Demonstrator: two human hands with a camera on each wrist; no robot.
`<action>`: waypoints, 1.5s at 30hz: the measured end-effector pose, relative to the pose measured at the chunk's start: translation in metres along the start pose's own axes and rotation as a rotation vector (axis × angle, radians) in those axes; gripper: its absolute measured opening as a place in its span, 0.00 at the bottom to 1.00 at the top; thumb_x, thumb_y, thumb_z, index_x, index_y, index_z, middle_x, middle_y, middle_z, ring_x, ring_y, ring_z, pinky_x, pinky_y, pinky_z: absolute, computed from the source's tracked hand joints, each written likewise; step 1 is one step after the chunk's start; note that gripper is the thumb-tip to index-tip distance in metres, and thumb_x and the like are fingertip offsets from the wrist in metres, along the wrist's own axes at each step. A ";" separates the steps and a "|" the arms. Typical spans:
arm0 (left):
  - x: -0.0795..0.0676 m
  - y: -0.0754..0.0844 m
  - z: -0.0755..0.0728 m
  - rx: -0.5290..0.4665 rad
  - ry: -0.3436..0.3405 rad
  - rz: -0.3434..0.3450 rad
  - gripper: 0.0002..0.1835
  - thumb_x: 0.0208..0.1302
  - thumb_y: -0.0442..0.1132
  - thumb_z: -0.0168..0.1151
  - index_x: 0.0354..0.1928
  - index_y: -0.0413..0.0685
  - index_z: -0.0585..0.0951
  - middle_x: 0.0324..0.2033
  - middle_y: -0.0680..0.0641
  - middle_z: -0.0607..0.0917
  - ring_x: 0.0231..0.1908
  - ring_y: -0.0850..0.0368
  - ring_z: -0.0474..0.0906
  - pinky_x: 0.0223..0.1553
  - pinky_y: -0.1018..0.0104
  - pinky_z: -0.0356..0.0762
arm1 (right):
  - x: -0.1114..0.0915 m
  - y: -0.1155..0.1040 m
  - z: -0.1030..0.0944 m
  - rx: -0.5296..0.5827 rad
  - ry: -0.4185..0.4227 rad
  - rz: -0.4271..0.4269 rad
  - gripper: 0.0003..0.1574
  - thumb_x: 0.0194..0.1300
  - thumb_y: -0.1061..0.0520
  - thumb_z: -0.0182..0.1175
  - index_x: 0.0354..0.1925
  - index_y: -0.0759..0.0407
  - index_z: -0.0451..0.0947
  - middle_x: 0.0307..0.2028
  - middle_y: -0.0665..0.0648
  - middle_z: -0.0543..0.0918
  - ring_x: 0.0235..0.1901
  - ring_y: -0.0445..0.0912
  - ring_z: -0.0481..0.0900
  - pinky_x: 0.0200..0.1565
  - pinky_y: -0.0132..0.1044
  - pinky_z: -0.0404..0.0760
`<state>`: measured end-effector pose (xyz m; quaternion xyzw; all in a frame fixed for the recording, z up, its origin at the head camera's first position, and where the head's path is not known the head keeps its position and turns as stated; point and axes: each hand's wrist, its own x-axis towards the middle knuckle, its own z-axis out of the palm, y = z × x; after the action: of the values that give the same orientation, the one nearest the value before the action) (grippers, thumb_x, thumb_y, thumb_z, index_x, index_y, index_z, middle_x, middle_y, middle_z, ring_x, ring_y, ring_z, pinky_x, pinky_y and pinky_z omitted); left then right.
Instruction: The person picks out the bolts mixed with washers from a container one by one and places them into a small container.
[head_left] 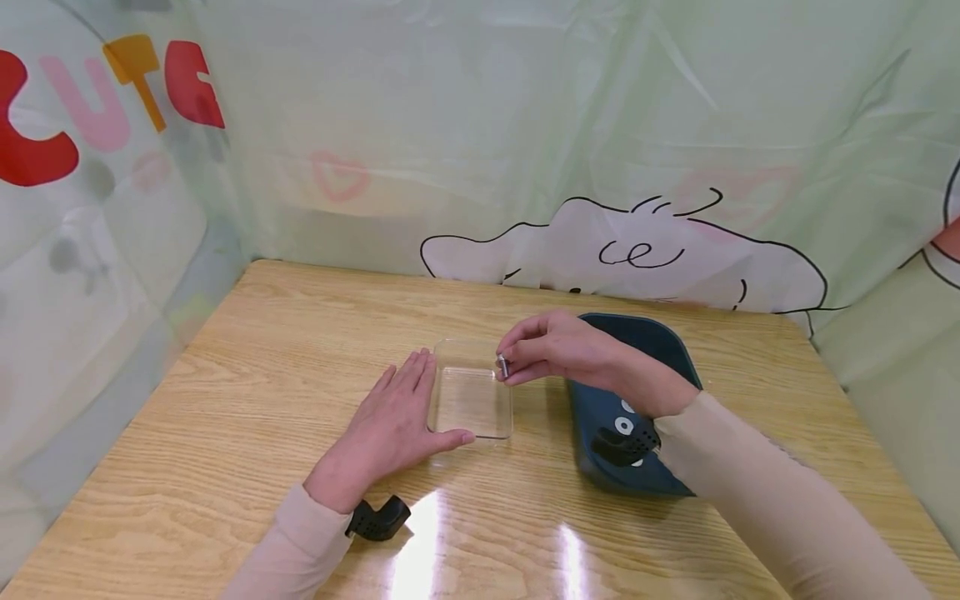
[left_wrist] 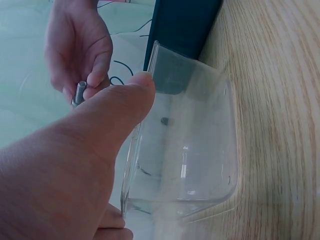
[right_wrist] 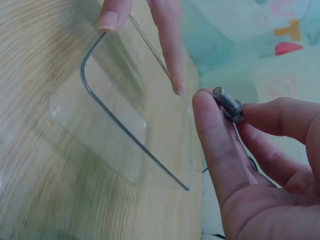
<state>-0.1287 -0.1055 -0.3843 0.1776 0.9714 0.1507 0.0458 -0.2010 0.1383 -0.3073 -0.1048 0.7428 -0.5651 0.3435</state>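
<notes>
A clear, see-through rectangular container (head_left: 474, 400) stands on the wooden table. My left hand (head_left: 397, 408) lies against its left side with straight fingers, and the thumb (left_wrist: 135, 90) rests along the near rim. Over the right side of the container, my right hand (head_left: 558, 348) pinches a small metal bolt (right_wrist: 227, 102) between thumb and fingers. The threaded shank sticks out from the fingertips, while the fingers partly cover the head. In the left wrist view the bolt (left_wrist: 80, 92) shows beyond the left thumb, apart from the container.
A dark blue bin (head_left: 637, 333) stands right of the container, partly hidden under my right forearm; pale ring shapes (head_left: 624, 426) show on it. A printed curtain (head_left: 465, 150) hangs behind the wooden table (head_left: 247, 400) and along its sides.
</notes>
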 end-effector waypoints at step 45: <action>0.000 0.000 0.001 0.031 0.010 0.024 0.62 0.57 0.78 0.53 0.77 0.36 0.50 0.77 0.38 0.53 0.78 0.45 0.48 0.76 0.44 0.51 | 0.050 0.020 0.049 -0.367 0.088 0.024 0.08 0.69 0.66 0.57 0.43 0.72 0.80 0.34 0.60 0.83 0.33 0.48 0.87 0.45 0.43 0.88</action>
<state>-0.1287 -0.1055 -0.3849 0.1890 0.9717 0.1368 0.0365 -0.2028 0.0804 -0.3512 -0.1323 0.8488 -0.4201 0.2925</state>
